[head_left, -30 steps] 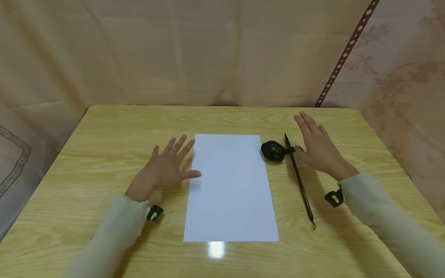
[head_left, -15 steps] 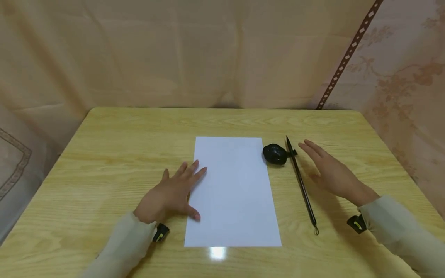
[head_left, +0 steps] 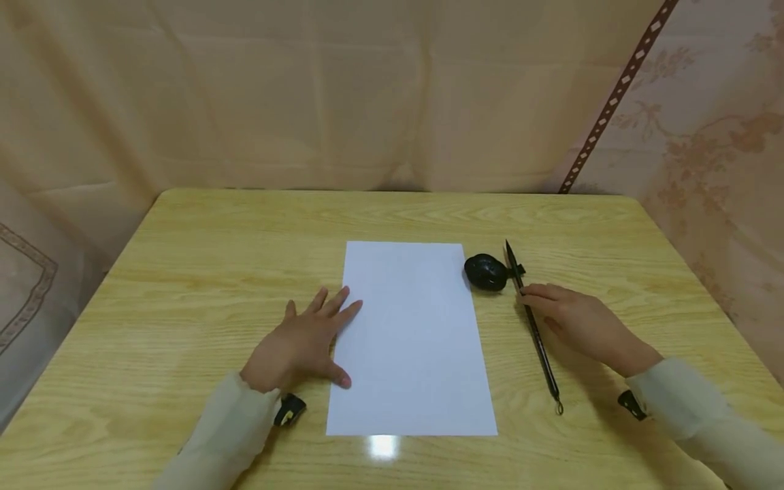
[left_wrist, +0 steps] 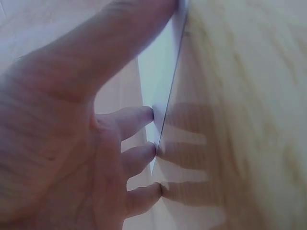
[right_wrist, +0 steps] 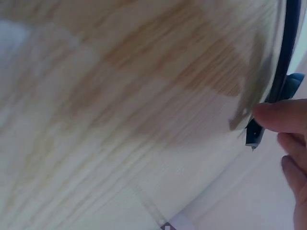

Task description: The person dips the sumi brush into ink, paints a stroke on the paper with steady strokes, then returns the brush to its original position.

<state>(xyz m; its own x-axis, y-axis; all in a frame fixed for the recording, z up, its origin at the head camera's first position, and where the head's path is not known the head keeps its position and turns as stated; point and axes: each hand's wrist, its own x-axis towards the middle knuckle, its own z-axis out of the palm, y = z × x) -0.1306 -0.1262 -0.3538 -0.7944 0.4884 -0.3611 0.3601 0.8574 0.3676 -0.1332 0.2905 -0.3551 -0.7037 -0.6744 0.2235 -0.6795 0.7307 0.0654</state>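
Observation:
On the table lies a white sheet of paper (head_left: pixel 413 340). My left hand (head_left: pixel 300 347), fingers spread, rests over its left edge; the left wrist view shows several fingertips (left_wrist: pixel 146 115) touching down along that edge. To the right of the sheet is a slim black calligraphy brush (head_left: pixel 542 357), tip pointing away and hanging loop towards me. With thumb and fingers my right hand (head_left: pixel 582 327) pinches its shaft below the tip; the thumb (right_wrist: pixel 278 116) lies against the shaft in the right wrist view. The brush's upper part crosses the stub of a glossy black rounded object (head_left: pixel 486 272).
The wood-grain table (head_left: pixel 184 286) extends on both sides of the sheet. Beige curtain cloth (head_left: pixel 367 95) hangs behind its far edge, and patterned cloth (head_left: pixel 723 150) hangs on the right. Light glares on the table just below the sheet.
My left hand has come down and nearer onto the paper's left edge. My right hand has dropped from beside the black object and moved left to the brush shaft, fingers closing there.

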